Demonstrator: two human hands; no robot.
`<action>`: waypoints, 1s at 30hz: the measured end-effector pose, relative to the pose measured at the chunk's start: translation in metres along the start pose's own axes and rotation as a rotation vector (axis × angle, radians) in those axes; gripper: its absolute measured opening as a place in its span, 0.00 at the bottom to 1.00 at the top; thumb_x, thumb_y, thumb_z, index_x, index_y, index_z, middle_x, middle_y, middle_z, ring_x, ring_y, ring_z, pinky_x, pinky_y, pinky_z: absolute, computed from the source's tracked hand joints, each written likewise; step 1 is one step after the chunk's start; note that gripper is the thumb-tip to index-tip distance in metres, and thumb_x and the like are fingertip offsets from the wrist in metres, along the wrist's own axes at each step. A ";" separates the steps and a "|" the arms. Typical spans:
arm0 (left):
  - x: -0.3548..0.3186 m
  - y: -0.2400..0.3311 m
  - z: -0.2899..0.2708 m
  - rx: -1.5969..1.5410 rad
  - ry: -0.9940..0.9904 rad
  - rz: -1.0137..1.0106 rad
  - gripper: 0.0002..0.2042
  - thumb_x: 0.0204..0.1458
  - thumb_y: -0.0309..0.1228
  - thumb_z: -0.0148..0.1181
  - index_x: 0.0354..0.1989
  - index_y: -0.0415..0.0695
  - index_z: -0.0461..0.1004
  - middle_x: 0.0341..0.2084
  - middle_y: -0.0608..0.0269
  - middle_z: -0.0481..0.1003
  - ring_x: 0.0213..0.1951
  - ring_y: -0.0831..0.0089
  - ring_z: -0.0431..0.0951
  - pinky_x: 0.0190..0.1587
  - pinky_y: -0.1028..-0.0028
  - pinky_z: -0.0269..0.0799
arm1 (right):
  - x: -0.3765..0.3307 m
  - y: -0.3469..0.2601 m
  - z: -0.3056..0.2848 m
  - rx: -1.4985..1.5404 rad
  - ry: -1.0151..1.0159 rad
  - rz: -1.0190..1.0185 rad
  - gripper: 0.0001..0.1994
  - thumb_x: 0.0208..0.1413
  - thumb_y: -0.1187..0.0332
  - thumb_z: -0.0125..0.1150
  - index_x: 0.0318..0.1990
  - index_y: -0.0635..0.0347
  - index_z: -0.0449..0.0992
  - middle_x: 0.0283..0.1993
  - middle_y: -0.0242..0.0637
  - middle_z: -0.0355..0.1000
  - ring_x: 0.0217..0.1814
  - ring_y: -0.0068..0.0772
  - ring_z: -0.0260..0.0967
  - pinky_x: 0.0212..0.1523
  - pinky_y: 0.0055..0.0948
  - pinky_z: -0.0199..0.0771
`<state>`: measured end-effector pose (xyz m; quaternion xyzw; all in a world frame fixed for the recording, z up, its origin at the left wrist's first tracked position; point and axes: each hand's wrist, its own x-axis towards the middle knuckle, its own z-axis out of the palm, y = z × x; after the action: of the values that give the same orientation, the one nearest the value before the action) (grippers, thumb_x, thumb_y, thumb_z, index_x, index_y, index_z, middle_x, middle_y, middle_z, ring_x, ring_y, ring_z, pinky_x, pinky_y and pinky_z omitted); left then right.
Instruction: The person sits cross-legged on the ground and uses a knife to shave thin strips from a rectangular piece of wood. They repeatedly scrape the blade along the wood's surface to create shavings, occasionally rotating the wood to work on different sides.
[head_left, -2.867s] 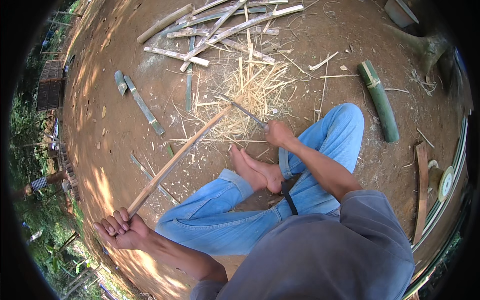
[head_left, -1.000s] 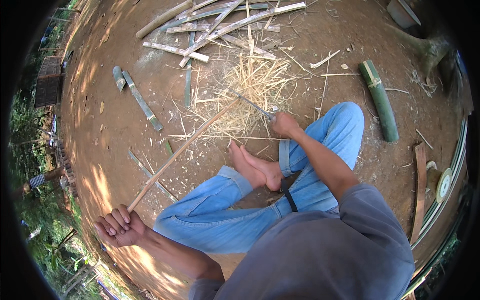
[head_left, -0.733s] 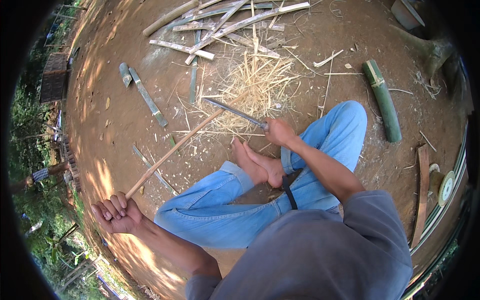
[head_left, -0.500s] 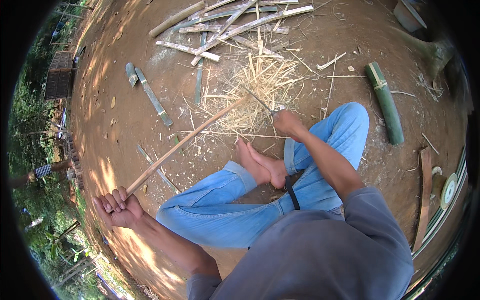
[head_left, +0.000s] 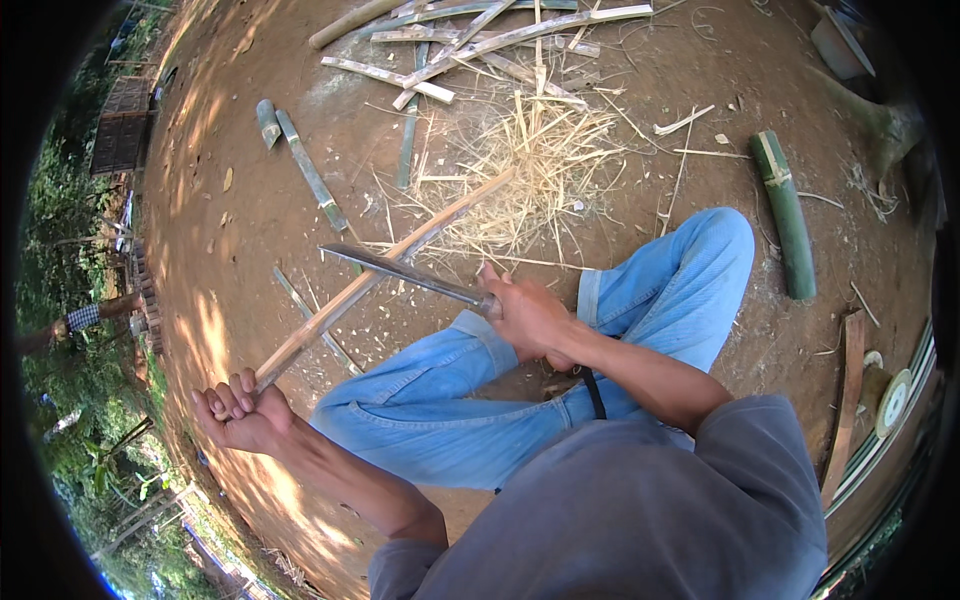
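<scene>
We see a long bamboo strip [head_left: 385,262] slanting over the dirt ground [head_left: 250,220], its near end clenched in our left hand [head_left: 240,410]. Our right hand [head_left: 530,318] grips a knife [head_left: 405,272] (blade lying across the strip).

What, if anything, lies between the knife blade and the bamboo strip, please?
Nothing visible does. The right hand holds the knife so the blade crosses right over the strip, which the left hand grips at its near end.
</scene>
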<state>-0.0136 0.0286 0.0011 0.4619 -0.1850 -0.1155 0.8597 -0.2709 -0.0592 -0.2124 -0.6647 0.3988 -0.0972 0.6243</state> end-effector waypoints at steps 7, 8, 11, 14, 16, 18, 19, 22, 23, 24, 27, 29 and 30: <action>-0.008 0.003 0.000 0.005 -0.031 -0.020 0.20 0.62 0.31 0.47 0.14 0.52 0.57 0.06 0.74 0.52 0.10 0.81 0.49 0.20 0.77 0.54 | 0.007 0.006 -0.008 -0.096 0.081 0.053 0.11 0.49 0.70 0.55 0.39 0.63 0.75 0.34 0.56 0.75 0.38 0.57 0.75 0.40 0.49 0.73; -0.008 0.003 -0.002 -0.004 -0.015 -0.010 0.20 0.62 0.32 0.48 0.14 0.53 0.58 0.06 0.74 0.52 0.09 0.81 0.49 0.19 0.77 0.53 | 0.014 0.011 -0.018 -0.144 0.142 0.037 0.11 0.49 0.69 0.56 0.39 0.62 0.75 0.30 0.55 0.75 0.34 0.58 0.74 0.36 0.51 0.72; -0.009 0.000 -0.004 -0.006 0.031 0.019 0.20 0.61 0.33 0.50 0.13 0.53 0.59 0.04 0.75 0.52 0.08 0.82 0.48 0.17 0.78 0.52 | 0.006 0.008 -0.019 -0.165 0.115 -0.002 0.11 0.49 0.68 0.56 0.39 0.62 0.75 0.30 0.56 0.74 0.33 0.60 0.73 0.35 0.51 0.72; -0.010 0.001 -0.001 -0.004 0.024 0.014 0.20 0.61 0.33 0.49 0.13 0.53 0.59 0.05 0.75 0.52 0.08 0.82 0.49 0.17 0.78 0.51 | -0.007 0.017 -0.011 -0.192 0.122 -0.148 0.11 0.49 0.68 0.57 0.39 0.62 0.75 0.30 0.56 0.75 0.32 0.60 0.73 0.34 0.52 0.72; -0.010 0.002 0.002 0.001 0.027 0.007 0.20 0.62 0.32 0.49 0.13 0.53 0.59 0.05 0.75 0.52 0.08 0.82 0.48 0.17 0.78 0.50 | 0.017 0.056 -0.024 -0.198 0.175 0.028 0.11 0.49 0.68 0.57 0.38 0.62 0.75 0.30 0.56 0.75 0.32 0.60 0.73 0.34 0.52 0.72; -0.007 -0.002 0.000 -0.015 0.017 0.005 0.20 0.62 0.31 0.48 0.13 0.53 0.59 0.05 0.75 0.52 0.08 0.82 0.49 0.17 0.78 0.50 | 0.025 0.061 -0.035 -0.168 0.193 0.101 0.10 0.49 0.67 0.56 0.36 0.64 0.75 0.28 0.57 0.74 0.31 0.61 0.73 0.33 0.52 0.71; -0.004 -0.002 -0.004 -0.035 0.005 0.005 0.20 0.62 0.31 0.48 0.13 0.53 0.59 0.05 0.75 0.52 0.08 0.82 0.49 0.17 0.78 0.49 | 0.025 0.062 -0.032 -0.212 0.191 0.058 0.10 0.50 0.67 0.56 0.36 0.64 0.75 0.28 0.58 0.74 0.31 0.60 0.73 0.32 0.51 0.72; -0.001 0.000 -0.013 -0.046 -0.046 -0.011 0.20 0.62 0.31 0.48 0.14 0.53 0.59 0.05 0.75 0.52 0.08 0.82 0.49 0.17 0.78 0.49 | 0.020 0.051 -0.027 -0.298 0.191 -0.017 0.10 0.50 0.67 0.56 0.36 0.65 0.76 0.28 0.58 0.74 0.31 0.59 0.74 0.32 0.50 0.72; -0.002 0.001 -0.014 -0.044 -0.069 -0.018 0.20 0.62 0.31 0.48 0.14 0.52 0.59 0.05 0.75 0.52 0.09 0.82 0.49 0.18 0.78 0.49 | 0.021 0.061 -0.027 -0.296 0.205 -0.017 0.10 0.50 0.67 0.56 0.36 0.65 0.76 0.27 0.59 0.74 0.31 0.59 0.74 0.32 0.51 0.72; -0.002 0.003 -0.013 -0.042 -0.065 -0.022 0.20 0.62 0.31 0.48 0.14 0.52 0.59 0.05 0.75 0.52 0.09 0.82 0.49 0.18 0.78 0.49 | 0.024 0.069 -0.028 -0.295 0.222 -0.022 0.10 0.50 0.68 0.56 0.36 0.66 0.76 0.27 0.59 0.74 0.31 0.59 0.74 0.33 0.51 0.72; 0.002 0.000 -0.007 -0.057 -0.070 -0.020 0.20 0.62 0.31 0.48 0.14 0.52 0.59 0.06 0.75 0.52 0.09 0.82 0.49 0.18 0.78 0.49 | 0.048 0.101 -0.046 -0.224 0.218 0.217 0.10 0.49 0.68 0.56 0.36 0.65 0.75 0.28 0.58 0.74 0.32 0.60 0.74 0.34 0.52 0.72; 0.001 -0.001 -0.012 -0.055 -0.067 -0.019 0.20 0.62 0.31 0.48 0.14 0.52 0.59 0.06 0.74 0.53 0.09 0.82 0.48 0.18 0.77 0.49 | 0.036 0.102 -0.030 -0.258 0.211 0.123 0.10 0.49 0.68 0.57 0.36 0.66 0.75 0.30 0.59 0.74 0.34 0.59 0.74 0.37 0.53 0.72; 0.002 0.000 -0.013 -0.072 -0.041 0.001 0.20 0.62 0.31 0.49 0.14 0.52 0.58 0.06 0.74 0.53 0.09 0.82 0.49 0.18 0.77 0.50 | 0.032 0.085 -0.032 -0.279 0.184 0.068 0.11 0.49 0.68 0.57 0.37 0.66 0.76 0.30 0.59 0.74 0.34 0.59 0.74 0.38 0.52 0.72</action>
<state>-0.0062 0.0375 -0.0053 0.4283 -0.1988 -0.1309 0.8717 -0.3049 -0.0961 -0.2949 -0.7192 0.4862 -0.0801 0.4899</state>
